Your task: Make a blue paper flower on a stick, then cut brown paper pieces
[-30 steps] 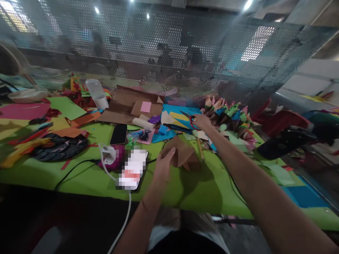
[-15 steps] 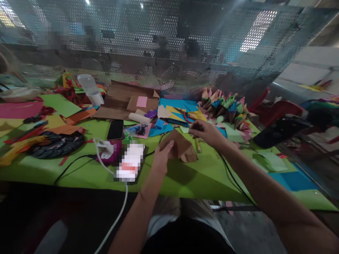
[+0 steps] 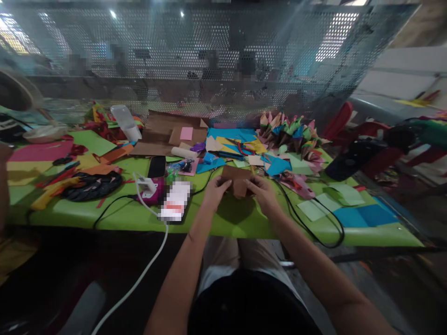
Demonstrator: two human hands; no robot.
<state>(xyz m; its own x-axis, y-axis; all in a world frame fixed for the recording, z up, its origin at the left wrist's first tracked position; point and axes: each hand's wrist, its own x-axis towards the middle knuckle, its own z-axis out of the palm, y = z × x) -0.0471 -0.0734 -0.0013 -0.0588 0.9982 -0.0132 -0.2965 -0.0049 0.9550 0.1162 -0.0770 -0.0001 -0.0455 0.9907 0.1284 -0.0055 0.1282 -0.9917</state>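
Both my hands grip a piece of brown paper (image 3: 238, 174) just above the near part of the green-covered table (image 3: 195, 218). My left hand (image 3: 215, 190) pinches its left side, thumb on top. On the right side, my right hand (image 3: 261, 190) pinches it the same way. A lower flap of the paper hangs curled between the thumbs. Left of my left hand lies a phone with a lit screen (image 3: 176, 201). Beyond the paper are blue paper pieces (image 3: 277, 164) and scissors with red handles (image 3: 241, 148).
Folded paper flowers (image 3: 288, 130) stand at the back right, with brown cardboard (image 3: 159, 132) at the back middle. A magenta power block (image 3: 153, 191), a black coil (image 3: 92, 186) and a clear bottle (image 3: 126, 123) are to the left. Black cable (image 3: 296, 216) loops at right.
My right hand has come down and left from beyond the brown paper and now grips its right side. The paper has turned and levelled between both hands. The view has shifted slightly.
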